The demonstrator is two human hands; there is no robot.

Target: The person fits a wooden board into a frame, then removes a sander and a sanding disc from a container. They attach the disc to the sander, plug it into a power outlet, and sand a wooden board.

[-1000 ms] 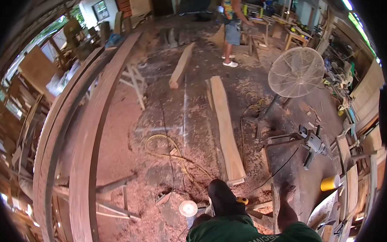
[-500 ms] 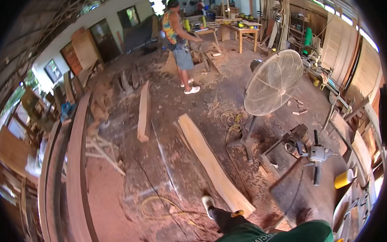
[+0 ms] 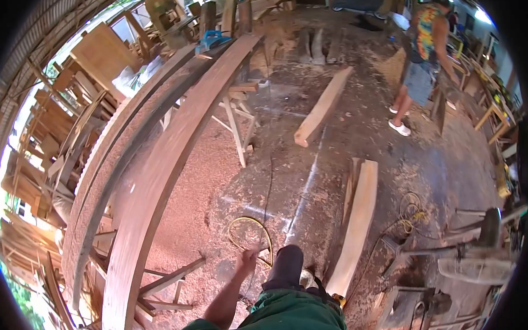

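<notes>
I see left hand (image 3: 246, 260) out front, low over sawdust floor (image 3: 206, 167), blurred: can't tell fingers wide or curled, nothing visibly held. Right hand out of view. Yellow cable (image 3: 245, 218) looped on floor just beyond hand, untouched. Pale plank (image 3: 359, 220) flat on floor at right. Long curved plank (image 3: 159, 168) on trestles at left. Co-worker (image 3: 420, 60) well apart

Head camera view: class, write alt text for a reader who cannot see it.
The wearer's left hand, blurred, is stretched forward over a yellow cable on a sawdust-covered workshop floor. A long curved plank rests on trestles at the left; another person stands farther off.
</notes>
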